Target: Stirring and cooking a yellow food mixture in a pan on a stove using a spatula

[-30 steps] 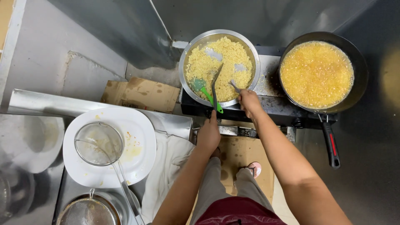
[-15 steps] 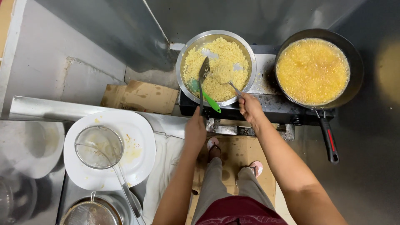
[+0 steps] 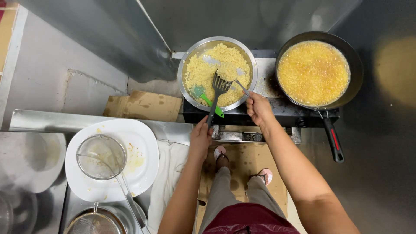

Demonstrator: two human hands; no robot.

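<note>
My left hand (image 3: 200, 135) grips the black spatula (image 3: 218, 89), which has just lifted a heap of yellow grains above the steel bowl (image 3: 187, 65) ahead. My right hand (image 3: 258, 107), closed, has kept its spoon (image 3: 242, 87) at the bowl's rim, so turning continues.

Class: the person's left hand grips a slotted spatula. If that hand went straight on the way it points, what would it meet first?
Probably the near rim of the metal bowl of yellow grains; the left hand points up along the spatula toward it. Depth is unclear.
</note>
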